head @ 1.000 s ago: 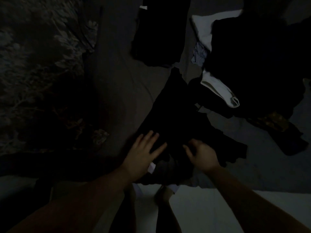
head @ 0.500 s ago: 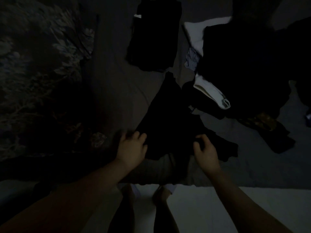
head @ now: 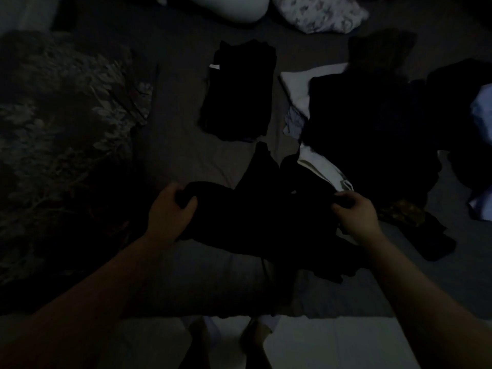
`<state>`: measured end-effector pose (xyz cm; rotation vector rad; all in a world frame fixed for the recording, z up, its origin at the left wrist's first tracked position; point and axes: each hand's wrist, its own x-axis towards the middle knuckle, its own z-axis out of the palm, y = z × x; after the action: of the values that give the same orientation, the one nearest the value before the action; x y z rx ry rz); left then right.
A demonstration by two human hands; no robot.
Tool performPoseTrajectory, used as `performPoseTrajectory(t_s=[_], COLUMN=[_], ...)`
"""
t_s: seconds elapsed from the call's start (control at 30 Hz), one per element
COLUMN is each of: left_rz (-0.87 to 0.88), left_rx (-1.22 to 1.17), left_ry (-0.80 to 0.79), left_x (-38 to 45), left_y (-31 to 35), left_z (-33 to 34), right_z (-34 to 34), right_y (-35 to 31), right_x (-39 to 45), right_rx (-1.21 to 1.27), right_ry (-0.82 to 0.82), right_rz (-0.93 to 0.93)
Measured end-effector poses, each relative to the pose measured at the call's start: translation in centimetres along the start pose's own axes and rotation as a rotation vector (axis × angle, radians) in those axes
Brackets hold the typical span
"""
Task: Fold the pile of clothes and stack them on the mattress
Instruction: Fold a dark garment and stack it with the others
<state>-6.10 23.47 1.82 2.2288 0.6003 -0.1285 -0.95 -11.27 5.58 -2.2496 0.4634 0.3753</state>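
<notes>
Head view, very dim light. Your left hand [head: 170, 211] grips the left end of a black garment [head: 255, 214], fingers curled over a bunched fold with the thumb under it. Your right hand [head: 355, 210] pinches the garment's right end between thumb and curled fingers. The cloth spans between both hands near the front edge of the mattress [head: 186, 161]; a narrow part trails away from you toward the folded stack, and a lower flap hangs over the mattress edge. Whether the middle rests on the sheet or is lifted clear, you cannot tell in this light.

Folded dark stack [head: 239, 89] lies on the mattress beyond the garment, apart from it. Unfolded pile of clothes [head: 372, 123] lies to the right, mostly dark, with a white piece [head: 323, 166] showing at its near-left edge, just beside the held garment. A patterned item [head: 402, 211] lies near your right hand.

Floral blanket [head: 58, 134] covers the left side. Two pillows, one plain [head: 229, 9], one patterned [head: 319, 14], lie at the far end. Your feet [head: 250, 339] show on the pale floor below.
</notes>
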Motion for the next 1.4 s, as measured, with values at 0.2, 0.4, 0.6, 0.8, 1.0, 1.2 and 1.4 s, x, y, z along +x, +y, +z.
performPoseTrajectory(t_s=[0.2, 0.4, 0.6, 0.8, 1.0, 1.2, 1.4], left_rz=[0.006, -0.241, 0.006, 0.277, 0.528, 0.561, 0.148], left_rx=[0.149, -0.127, 0.469, 0.868, 0.735, 1.397, 0.697], left_ry=[-0.084, -0.086, -0.605, -0.356, -0.610, -1.014, -0.663], left_x=[0.5, -0.2, -4.0, -4.8, -1.7, -0.3, 2.9], left_y=[-2.6, -4.4, -4.9, -5.5, -6.6, -6.1, -1.4], left_z=[1.9, 2.5, 4.8, 5.9, 2.7, 3.2, 9.0], right_z=[1.5, 1.4, 3.0, 4.6, 3.3, 3.8, 5.6], right_y=[1.1, 2.6, 5.0, 8.9, 9.3, 8.4, 12.4], right_x=[1.8, 1.7, -1.8, -7.7, -9.0, -8.2, -7.4], right_rx=[-0.058, 0.065, 0.148, 0.086, -0.150, -0.223, 0.258], right_ry=[0.200, 0.216, 0.016, -0.411, -0.705, -1.041, -0.139], right_rz=[-0.065, 0.065, 0.212, 0.304, 0.384, 0.511, 0.738])
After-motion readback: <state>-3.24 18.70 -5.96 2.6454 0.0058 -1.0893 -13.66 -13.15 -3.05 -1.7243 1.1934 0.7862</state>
